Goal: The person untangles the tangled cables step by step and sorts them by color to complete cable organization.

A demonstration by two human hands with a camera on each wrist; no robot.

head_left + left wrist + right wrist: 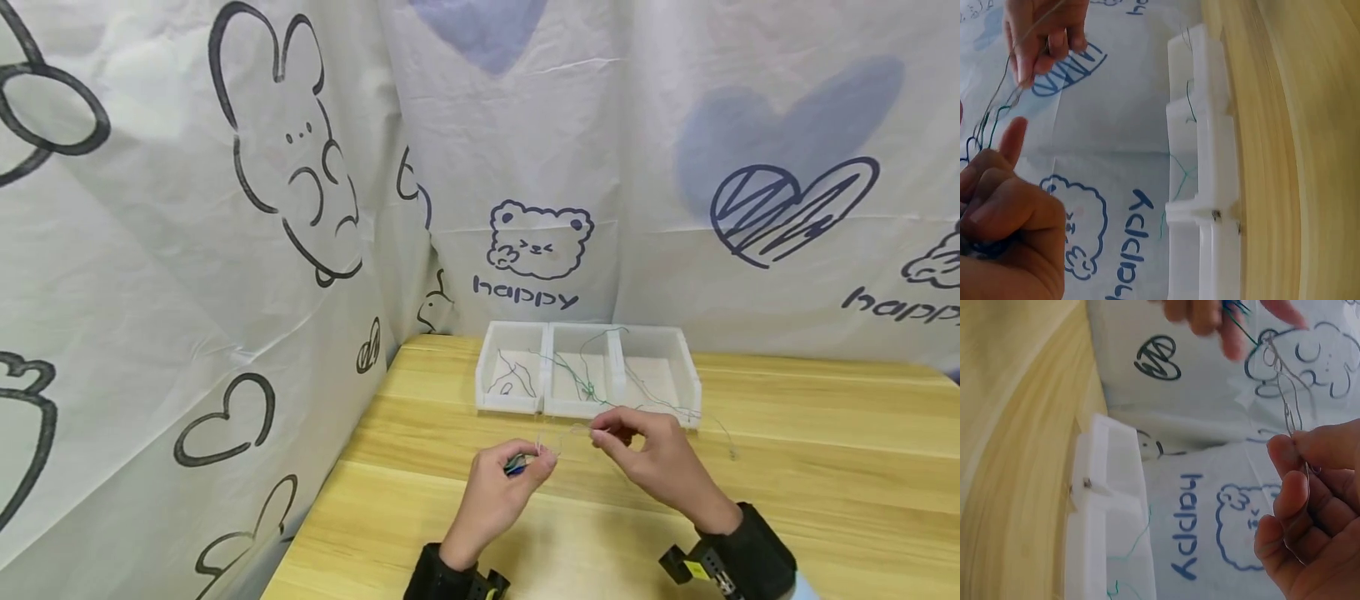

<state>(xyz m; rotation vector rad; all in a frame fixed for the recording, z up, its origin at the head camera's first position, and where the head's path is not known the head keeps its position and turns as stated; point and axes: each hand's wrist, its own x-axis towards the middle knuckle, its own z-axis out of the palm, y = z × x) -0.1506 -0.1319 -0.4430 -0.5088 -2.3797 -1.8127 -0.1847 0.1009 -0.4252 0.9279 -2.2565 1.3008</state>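
Note:
My left hand [498, 492] grips a small bundle of thin wires, its blue and green part [516, 467] showing between the curled fingers. Facing it, my right hand [663, 462] pinches a thin grey wire [1294, 412] between thumb and forefinger. Looped and kinked, this wire stretches across the gap towards the left hand. Part of it runs down over the right hand's curled fingers. In the left wrist view, green and dark blue strands [991, 128] stick up from the left fist. Both hands are in front of the white tray [513, 405].
Dark wires [517, 367] lie in the tray's left compartment, and green wires [588, 390] in the middle one. Greyish wires [645, 387] trail from the right compartment over the front edge onto the wooden table [810, 450]. A printed white cloth [660, 275] hangs behind and at the left.

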